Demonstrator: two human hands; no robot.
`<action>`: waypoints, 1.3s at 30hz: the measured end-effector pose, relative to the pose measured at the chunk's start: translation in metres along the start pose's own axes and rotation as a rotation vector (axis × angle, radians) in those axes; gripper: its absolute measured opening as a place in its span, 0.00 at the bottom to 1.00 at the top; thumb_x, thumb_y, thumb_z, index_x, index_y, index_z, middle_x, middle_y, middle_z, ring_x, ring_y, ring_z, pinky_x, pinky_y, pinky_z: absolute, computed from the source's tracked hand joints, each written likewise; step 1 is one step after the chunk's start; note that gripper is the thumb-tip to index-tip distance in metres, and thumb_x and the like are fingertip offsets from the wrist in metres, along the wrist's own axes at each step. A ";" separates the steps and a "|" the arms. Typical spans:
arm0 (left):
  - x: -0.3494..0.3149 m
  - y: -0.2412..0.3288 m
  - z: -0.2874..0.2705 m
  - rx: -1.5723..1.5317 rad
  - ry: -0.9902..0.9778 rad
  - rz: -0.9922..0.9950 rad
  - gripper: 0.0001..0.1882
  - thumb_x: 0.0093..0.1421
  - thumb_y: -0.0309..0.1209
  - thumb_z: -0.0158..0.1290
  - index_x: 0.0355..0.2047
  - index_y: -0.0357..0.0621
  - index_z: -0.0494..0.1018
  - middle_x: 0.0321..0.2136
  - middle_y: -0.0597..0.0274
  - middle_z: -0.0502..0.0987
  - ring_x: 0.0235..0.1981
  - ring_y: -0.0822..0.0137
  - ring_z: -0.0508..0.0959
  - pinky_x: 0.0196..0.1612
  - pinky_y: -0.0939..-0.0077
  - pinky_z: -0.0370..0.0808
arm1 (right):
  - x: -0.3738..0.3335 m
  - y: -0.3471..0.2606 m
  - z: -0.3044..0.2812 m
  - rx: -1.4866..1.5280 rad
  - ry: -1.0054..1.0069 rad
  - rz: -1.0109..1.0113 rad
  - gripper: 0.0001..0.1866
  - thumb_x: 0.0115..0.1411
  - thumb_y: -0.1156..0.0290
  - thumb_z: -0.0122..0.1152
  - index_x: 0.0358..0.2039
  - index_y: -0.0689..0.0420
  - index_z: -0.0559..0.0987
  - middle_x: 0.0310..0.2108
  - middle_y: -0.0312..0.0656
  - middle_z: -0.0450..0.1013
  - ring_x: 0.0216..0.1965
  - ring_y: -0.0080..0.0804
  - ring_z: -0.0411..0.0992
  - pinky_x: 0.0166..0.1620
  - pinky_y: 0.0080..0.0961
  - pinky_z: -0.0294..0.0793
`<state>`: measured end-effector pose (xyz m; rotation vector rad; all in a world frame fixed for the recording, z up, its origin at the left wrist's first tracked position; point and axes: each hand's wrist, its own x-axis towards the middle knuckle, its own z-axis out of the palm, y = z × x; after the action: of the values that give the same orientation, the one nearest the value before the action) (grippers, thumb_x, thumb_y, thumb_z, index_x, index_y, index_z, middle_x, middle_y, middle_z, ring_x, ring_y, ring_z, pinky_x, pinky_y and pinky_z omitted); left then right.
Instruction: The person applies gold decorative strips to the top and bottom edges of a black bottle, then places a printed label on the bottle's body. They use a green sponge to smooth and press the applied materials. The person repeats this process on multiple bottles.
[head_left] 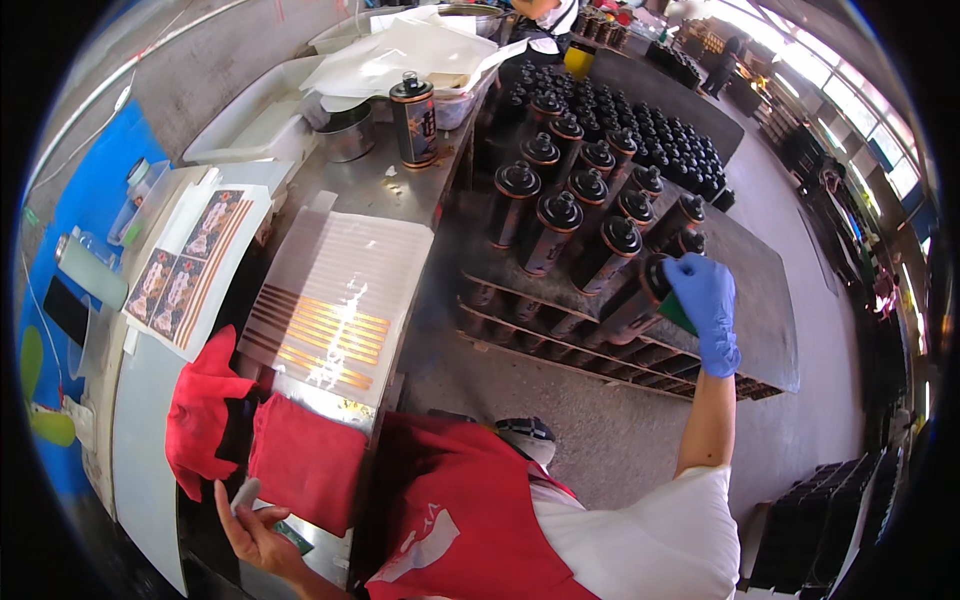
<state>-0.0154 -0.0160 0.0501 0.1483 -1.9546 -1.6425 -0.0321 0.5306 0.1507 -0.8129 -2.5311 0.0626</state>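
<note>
My right hand point(705, 300), in a blue glove, is closed at the top of a tilted dark bottle point(636, 305) at the front edge of a metal-topped rack. A flat green piece point(677, 314) shows beneath that hand; whether it is gripped too is unclear. Low on the left, my bare left hand point(255, 535) has its fingers apart, with a pale cover on one fingertip. It is beside a folded red cloth point(308, 462) and a crumpled red cloth point(206, 415). A small green piece point(296, 538) lies by its fingers. Several similar dark bottles point(551, 232) stand upright on the rack.
A sheet of gold strips point(315, 325) lies on the metal bench, with a printed decal sheet point(190, 265) to its left. Farther back are one decorated bottle point(415, 120), a metal bowl point(347, 135) and a white tray point(262, 115). Black crates point(815, 520) stand at lower right.
</note>
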 end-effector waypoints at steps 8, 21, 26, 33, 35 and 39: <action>0.001 0.007 0.004 -0.103 0.140 -0.121 0.21 0.68 0.29 0.33 0.60 0.38 0.55 0.40 0.46 0.75 0.18 0.76 0.73 0.25 0.87 0.72 | 0.048 0.105 0.106 -0.092 0.000 0.229 0.20 0.52 0.50 0.54 0.25 0.55 0.80 0.25 0.51 0.74 0.30 0.50 0.74 0.34 0.40 0.72; 0.036 0.007 -0.056 0.452 0.272 0.011 0.31 0.47 0.18 0.58 0.54 0.41 0.65 0.30 0.63 0.71 0.27 0.75 0.71 0.33 0.83 0.71 | 0.063 -0.050 0.076 0.206 -0.147 -0.415 0.14 0.58 0.65 0.55 0.32 0.66 0.77 0.25 0.47 0.75 0.26 0.34 0.72 0.32 0.27 0.69; 0.065 0.026 -0.154 1.254 0.701 0.079 0.30 0.48 0.33 0.60 0.52 0.43 0.66 0.34 0.43 0.69 0.35 0.47 0.72 0.38 0.61 0.70 | 0.019 -0.222 0.057 0.086 -0.318 -0.670 0.18 0.57 0.53 0.57 0.33 0.57 0.81 0.30 0.47 0.77 0.30 0.41 0.75 0.34 0.31 0.72; 0.099 0.004 -0.322 1.721 0.778 -0.388 0.17 0.55 0.42 0.54 0.39 0.45 0.72 0.38 0.44 0.68 0.37 0.48 0.73 0.36 0.59 0.73 | -0.020 -0.352 0.066 0.218 -0.615 -0.972 0.16 0.57 0.58 0.56 0.34 0.60 0.79 0.27 0.51 0.75 0.27 0.44 0.73 0.34 0.33 0.71; 0.097 -0.005 -0.335 1.667 0.781 -0.373 0.14 0.54 0.41 0.54 0.33 0.44 0.71 0.32 0.48 0.70 0.32 0.49 0.74 0.33 0.59 0.72 | -0.024 -0.363 0.081 0.221 -0.602 -1.013 0.14 0.57 0.59 0.57 0.34 0.58 0.79 0.24 0.50 0.74 0.25 0.41 0.72 0.32 0.31 0.70; 0.070 -0.007 -0.327 1.624 0.933 -0.226 0.09 0.54 0.38 0.53 0.28 0.46 0.70 0.23 0.56 0.72 0.25 0.52 0.75 0.28 0.59 0.72 | -0.040 -0.377 0.082 0.231 -0.745 -1.001 0.13 0.56 0.60 0.59 0.35 0.56 0.79 0.24 0.50 0.74 0.25 0.38 0.72 0.32 0.30 0.70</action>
<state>0.0847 -0.3324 0.0938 1.4161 -1.8986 0.3690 -0.2438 0.2064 0.1302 0.7549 -3.2073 0.3646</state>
